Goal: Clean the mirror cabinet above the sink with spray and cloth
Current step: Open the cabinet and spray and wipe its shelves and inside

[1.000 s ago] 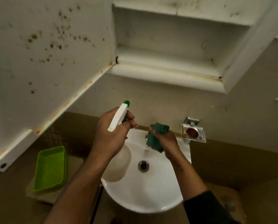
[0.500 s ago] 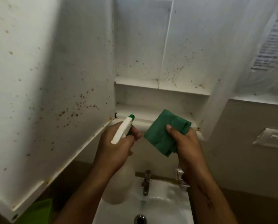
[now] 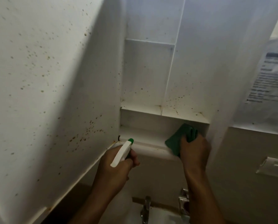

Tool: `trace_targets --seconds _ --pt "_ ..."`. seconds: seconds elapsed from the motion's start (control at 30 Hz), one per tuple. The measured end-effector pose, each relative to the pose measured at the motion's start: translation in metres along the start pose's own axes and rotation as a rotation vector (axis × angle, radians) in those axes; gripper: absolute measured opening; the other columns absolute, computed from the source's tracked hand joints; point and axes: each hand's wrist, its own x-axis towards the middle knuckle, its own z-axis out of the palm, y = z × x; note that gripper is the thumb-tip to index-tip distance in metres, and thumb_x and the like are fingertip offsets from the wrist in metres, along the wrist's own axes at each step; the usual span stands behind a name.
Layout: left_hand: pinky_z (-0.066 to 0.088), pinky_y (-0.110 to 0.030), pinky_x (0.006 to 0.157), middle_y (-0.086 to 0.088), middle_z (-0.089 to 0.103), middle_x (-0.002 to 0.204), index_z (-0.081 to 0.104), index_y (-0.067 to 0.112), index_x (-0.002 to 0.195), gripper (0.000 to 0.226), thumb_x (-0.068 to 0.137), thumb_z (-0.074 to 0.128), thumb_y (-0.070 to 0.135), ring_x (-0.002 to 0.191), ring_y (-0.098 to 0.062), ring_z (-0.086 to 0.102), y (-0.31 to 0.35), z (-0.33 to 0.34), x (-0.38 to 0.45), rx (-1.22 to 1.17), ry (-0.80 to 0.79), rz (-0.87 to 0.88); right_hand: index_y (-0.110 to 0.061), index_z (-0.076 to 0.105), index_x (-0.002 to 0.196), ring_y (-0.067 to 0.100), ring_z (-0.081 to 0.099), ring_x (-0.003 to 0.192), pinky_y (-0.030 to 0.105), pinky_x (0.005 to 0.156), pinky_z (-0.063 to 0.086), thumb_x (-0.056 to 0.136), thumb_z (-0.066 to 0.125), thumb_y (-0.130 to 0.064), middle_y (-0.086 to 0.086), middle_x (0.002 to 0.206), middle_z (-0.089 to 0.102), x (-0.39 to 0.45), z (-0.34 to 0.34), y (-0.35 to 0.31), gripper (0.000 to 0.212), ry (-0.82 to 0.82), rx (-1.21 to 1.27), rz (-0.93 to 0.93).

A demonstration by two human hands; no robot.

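Note:
The white cabinet (image 3: 151, 78) hangs open above the sink, its inside speckled with brown spots. Its door (image 3: 46, 86) swings out to the left, also spotted. My left hand (image 3: 115, 168) grips a white spray bottle (image 3: 121, 153) with a green nozzle, held just below the cabinet's lower left corner. My right hand (image 3: 194, 151) presses a folded green cloth (image 3: 178, 141) onto the bottom shelf at the cabinet's right end.
A chrome tap (image 3: 145, 209) and the white sink (image 3: 161, 217) lie below my hands. A metal wall holder (image 3: 183, 201) sits behind my right forearm. A printed paper (image 3: 269, 78) hangs on the right, with a wall fitting (image 3: 274, 167) below it.
My view has tilted up from the sink to the cabinet. My right hand carried the cloth up and right onto the bottom shelf. The spray bottle stayed near the door's lower corner.

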Motion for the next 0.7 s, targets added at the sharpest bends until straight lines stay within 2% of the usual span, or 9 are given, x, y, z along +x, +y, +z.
trace_targets --seconds 0.1,0.2,0.3,0.4,0.57,0.7 --pt "0.044 -0.017 0.046 -0.004 0.07 0.065 0.068 0.011 0.079 0.022 0.086 0.055 -0.005 0.061 -0.01 0.067 -0.002 0.002 0.01 -0.002 0.071 0.002 0.002 0.064 0.113 0.03 0.064 0.084 0.028 0.069 0.049 0.091 0.064 -0.018 0.018 0.1 0.067 -0.001 -0.003 0.002 0.03 0.003 0.001 0.0" --pt "0.044 -0.017 0.046 -0.004 0.066 0.061 0.068 0.012 0.077 0.02 0.086 0.057 -0.002 0.057 -0.014 0.061 -0.004 0.005 0.019 -0.01 0.13 -0.009 0.002 0.065 0.106 0.031 0.064 0.082 0.027 0.068 0.047 0.09 0.064 -0.017 0.019 0.096 0.067 -0.005 -0.01 0.004 0.025 0.038 -0.009 -0.024" --pt "0.047 -0.015 0.048 -0.005 0.073 0.074 0.068 0.013 0.081 0.018 0.087 0.06 -0.002 0.069 -0.013 0.07 0.001 0.013 0.024 0.001 0.068 0.029 -0.001 0.065 0.108 0.032 0.065 0.085 0.027 0.07 0.048 0.091 0.064 -0.018 0.018 0.098 0.068 -0.008 -0.02 0.007 0.024 0.09 -0.028 -0.057" --pt "0.055 -0.026 0.056 0.0 0.077 0.083 0.07 0.016 0.084 0.022 0.09 0.057 -0.001 0.083 -0.008 0.073 0.008 0.025 0.028 0.009 -0.037 0.04 -0.003 0.065 0.112 0.035 0.067 0.09 0.036 0.078 0.055 0.091 0.065 -0.022 0.018 0.101 0.069 -0.01 -0.031 0.008 0.029 0.131 -0.089 -0.085" --pt "0.05 -0.028 0.053 -0.009 0.07 0.068 0.069 0.014 0.076 0.02 0.08 0.059 -0.003 0.065 -0.018 0.066 0.02 0.049 0.036 0.042 -0.113 0.074 -0.001 0.062 0.115 0.034 0.068 0.095 0.04 0.08 0.058 0.089 0.069 -0.03 0.019 0.105 0.068 -0.008 -0.038 0.003 0.039 0.179 -0.144 -0.069" --pt "0.047 -0.019 0.052 -0.009 0.07 0.077 0.066 0.016 0.079 0.016 0.086 0.062 0.002 0.072 -0.016 0.068 0.017 0.049 0.038 0.092 -0.124 0.14 -0.001 0.059 0.113 0.034 0.066 0.095 0.032 0.076 0.053 0.092 0.066 -0.024 0.019 0.106 0.067 -0.007 -0.016 -0.008 0.032 0.134 -0.212 -0.102"
